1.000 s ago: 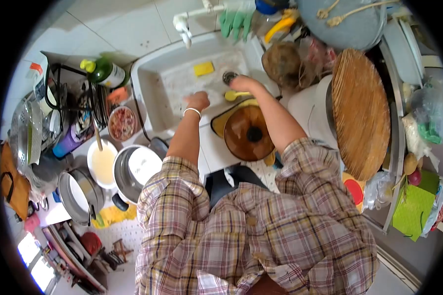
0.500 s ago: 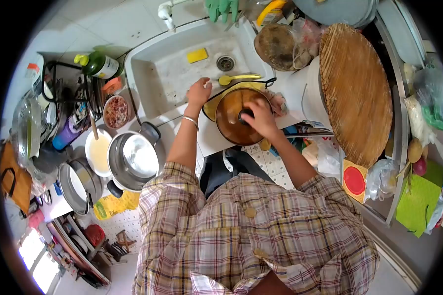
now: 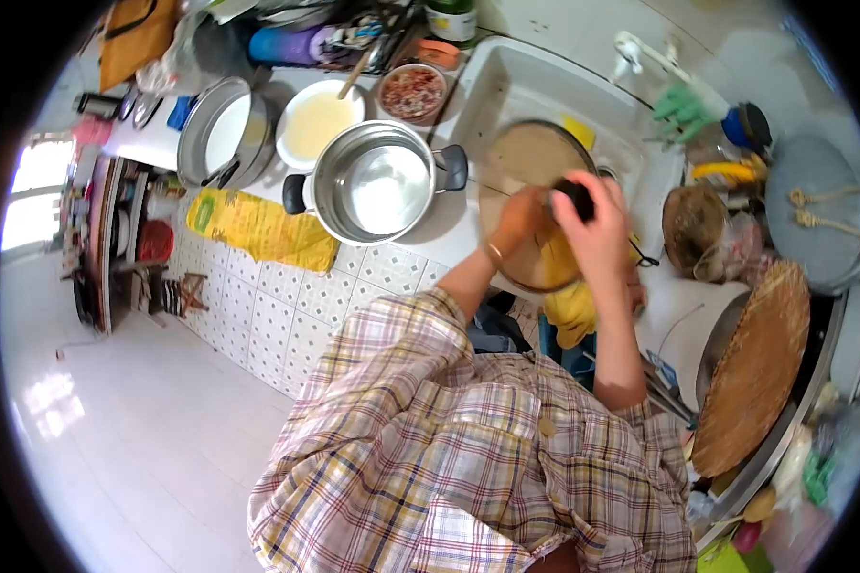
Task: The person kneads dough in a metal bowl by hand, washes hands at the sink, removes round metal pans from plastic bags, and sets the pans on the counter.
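A round tinted glass lid [image 3: 537,151] with a dark rim is at the sink's near edge, above the counter. My right hand [image 3: 602,222] is closed around its black knob [image 3: 575,199]. My left hand [image 3: 521,222], wearing a bangle on the wrist, is at the middle of the lid close to the knob. It looks brownish, as if seen through the glass, and its fingers are blurred. A yellow cloth [image 3: 570,320] shows below the lid. Left of my hands stands a steel pot [image 3: 377,181] with black handles.
Behind the lid is the white sink [image 3: 506,72], with a yellow sponge [image 3: 579,132] in it. A bowl of pale liquid [image 3: 317,122], a bowl of reddish chopped food [image 3: 413,93] and another steel pot [image 3: 186,143] stand left. A large wooden board [image 3: 760,372] leans at right.
My view has turned, so the sink now lies further right. My right hand has raised the lid by its knob and tilted it. My left hand has come from the sink edge to the lid.
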A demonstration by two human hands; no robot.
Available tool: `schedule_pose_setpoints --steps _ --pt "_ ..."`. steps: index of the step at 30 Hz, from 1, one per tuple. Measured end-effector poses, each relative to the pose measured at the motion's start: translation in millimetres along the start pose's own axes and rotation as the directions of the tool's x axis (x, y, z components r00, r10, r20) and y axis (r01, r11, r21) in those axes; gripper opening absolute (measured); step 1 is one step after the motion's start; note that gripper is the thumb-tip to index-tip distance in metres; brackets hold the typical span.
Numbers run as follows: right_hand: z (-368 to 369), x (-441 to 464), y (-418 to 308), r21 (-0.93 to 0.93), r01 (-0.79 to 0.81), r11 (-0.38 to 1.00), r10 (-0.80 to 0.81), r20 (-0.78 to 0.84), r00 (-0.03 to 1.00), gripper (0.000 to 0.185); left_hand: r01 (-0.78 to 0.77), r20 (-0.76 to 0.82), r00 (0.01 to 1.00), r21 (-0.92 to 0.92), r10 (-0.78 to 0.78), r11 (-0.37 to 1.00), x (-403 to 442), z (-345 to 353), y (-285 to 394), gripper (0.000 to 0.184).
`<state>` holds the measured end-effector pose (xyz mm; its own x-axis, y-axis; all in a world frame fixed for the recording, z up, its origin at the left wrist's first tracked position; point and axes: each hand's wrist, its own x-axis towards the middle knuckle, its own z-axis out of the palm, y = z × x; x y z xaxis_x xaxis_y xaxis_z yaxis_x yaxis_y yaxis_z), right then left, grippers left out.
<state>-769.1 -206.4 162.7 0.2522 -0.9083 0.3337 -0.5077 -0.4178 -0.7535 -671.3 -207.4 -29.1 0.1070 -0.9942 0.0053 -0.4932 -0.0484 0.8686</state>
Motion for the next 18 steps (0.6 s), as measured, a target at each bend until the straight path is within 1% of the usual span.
schedule_pose_setpoints --steps 1,2,4,5,6,7,8,9,10,12,13,15,16,18 --pt "20 17 -25 0.033 0.084 0.996 -0.086 0.064 0.994 0.026 0.006 -0.026 1.0 -0.002 -0.006 1.0 -6 12 0 0.025" --pt "44 29 -46 0.068 0.163 0.984 -0.17 0.126 0.977 0.027 -0.066 -0.135 0.991 -0.525 -0.006 0.849 -12 25 2 0.025" --pt "107 44 -70 0.037 0.383 0.923 -0.384 0.154 0.91 0.026 -0.067 -0.134 0.99 -0.229 0.036 0.971 -19 16 7 0.026" --pt "141 48 -78 0.083 0.402 0.912 -0.41 0.227 0.884 0.025 -0.067 -0.133 0.989 -0.072 0.057 0.995 -22 12 10 0.026" --pt "170 48 -81 0.128 0.414 0.901 -0.434 0.299 0.85 0.025 -0.004 -0.054 0.999 -0.079 -0.001 0.997 -18 13 9 0.027" --pt "195 48 -81 0.136 0.429 0.893 -0.449 0.308 0.839 0.025 -0.002 -0.075 0.997 -0.081 -0.004 0.997 -17 8 7 0.027" --pt "218 47 -81 0.136 0.446 0.885 -0.463 0.364 0.808 0.025 0.0 -0.077 0.997 -0.121 -0.009 0.993 -20 5 6 0.028" --pt "233 44 -80 0.133 0.46 0.878 -0.47 0.423 0.775 0.025 0.005 -0.074 0.997 -0.164 -0.017 0.986 -24 3 5 0.028" --pt "241 42 -81 0.133 0.464 0.876 -0.473 0.43 0.769 0.025 0.005 -0.082 0.996 -0.171 -0.02 0.985 -27 -9 13 0.028" --pt "253 37 -79 0.082 0.448 0.89 -0.416 0.548 0.726 0.027 0.198 -0.03 0.977 -0.217 -0.209 0.956 -30 -26 21 0.028" --pt "257 35 -79 0.058 0.441 0.896 -0.39 0.58 0.715 0.028 0.2 -0.035 0.976 -0.227 -0.214 0.953 -29 -23 13 0.028" --pt "263 31 -76 0.057 0.453 0.89 -0.397 0.586 0.706 0.027 0.062 -0.202 0.975 -0.164 -0.095 0.985 -26 -24 1 0.027" --pt "264 29 -74 0.053 0.459 0.887 -0.401 0.583 0.707 0.026 0.062 -0.199 0.975 -0.173 -0.096 0.983 -26 -23 -2 0.027" --pt "266 29 -70 0.051 0.47 0.881 -0.41 0.576 0.707 0.026 0.114 -0.192 0.97 -0.193 -0.151 0.975 -27 -24 -5 0.025"
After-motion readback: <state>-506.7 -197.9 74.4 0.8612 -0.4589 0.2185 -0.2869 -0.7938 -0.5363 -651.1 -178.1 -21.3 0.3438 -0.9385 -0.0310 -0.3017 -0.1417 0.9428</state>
